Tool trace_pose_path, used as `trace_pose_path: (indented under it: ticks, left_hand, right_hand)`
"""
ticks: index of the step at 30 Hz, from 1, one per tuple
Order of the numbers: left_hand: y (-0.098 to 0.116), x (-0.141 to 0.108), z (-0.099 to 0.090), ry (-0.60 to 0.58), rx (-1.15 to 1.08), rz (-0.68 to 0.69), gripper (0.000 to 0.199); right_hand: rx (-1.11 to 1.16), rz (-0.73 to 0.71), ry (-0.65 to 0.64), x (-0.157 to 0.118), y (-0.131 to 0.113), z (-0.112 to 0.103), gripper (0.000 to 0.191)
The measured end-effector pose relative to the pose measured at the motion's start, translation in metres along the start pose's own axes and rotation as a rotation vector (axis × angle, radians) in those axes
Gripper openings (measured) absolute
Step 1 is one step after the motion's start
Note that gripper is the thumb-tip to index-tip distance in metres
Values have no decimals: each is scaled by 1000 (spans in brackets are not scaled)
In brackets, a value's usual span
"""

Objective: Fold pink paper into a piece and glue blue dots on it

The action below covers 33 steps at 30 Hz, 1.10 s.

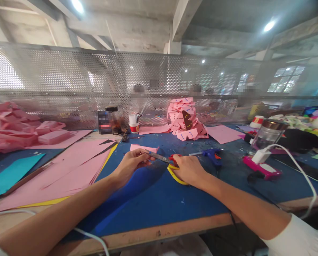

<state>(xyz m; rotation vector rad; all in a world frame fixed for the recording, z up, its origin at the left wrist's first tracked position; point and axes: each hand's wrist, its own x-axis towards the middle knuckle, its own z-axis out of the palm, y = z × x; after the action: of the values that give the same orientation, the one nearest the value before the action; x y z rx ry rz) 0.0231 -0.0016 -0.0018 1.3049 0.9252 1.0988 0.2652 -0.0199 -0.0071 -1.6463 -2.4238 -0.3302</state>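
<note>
One bare right hand point(188, 168) was wrapped around scissors point(160, 157) mid-scene; near the blade tips, the left hand point(134, 160) was pinched, on what could not be told. A blue glue gun point(212, 156) was laid farther right.

A perforated screen point(76, 78) stands below concrete beams point(185, 17) and bright lights point(269, 26).

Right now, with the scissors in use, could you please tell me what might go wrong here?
The left hand is right at the blade end of the scissors, so a slip by the right hand might nick a finger. The blue glue gun lies near the right hand and could burn it if hot, which I cannot tell. The white cable loops over the table's front edge and might snag.
</note>
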Motion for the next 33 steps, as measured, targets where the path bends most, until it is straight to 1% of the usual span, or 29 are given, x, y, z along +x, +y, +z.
trace_pose_path:
  ticks: [11, 20, 26, 30, 33]
  left_hand:
    - [1, -2, 0, -1, -20, -17, 21]
    - [0, 1, -1, 20, 1, -46, 22]
    - [2, 1, 0, 3, 7, -39, 25]
    - [3, 0, 2, 14, -22, -55, 25]
    - [4, 0, 2, 29, -29, -62, 25]
  right_hand:
    - [-18, 19, -17, 0, -1, -2, 35]
    - [4, 23, -15, 0, -1, -4, 32]
    - [13, 32, -37, 1, 0, -3, 28]
    - [55, 49, -36, 2, 0, -3, 35]
    - [89, 38, -22, 2, 1, -2, 34]
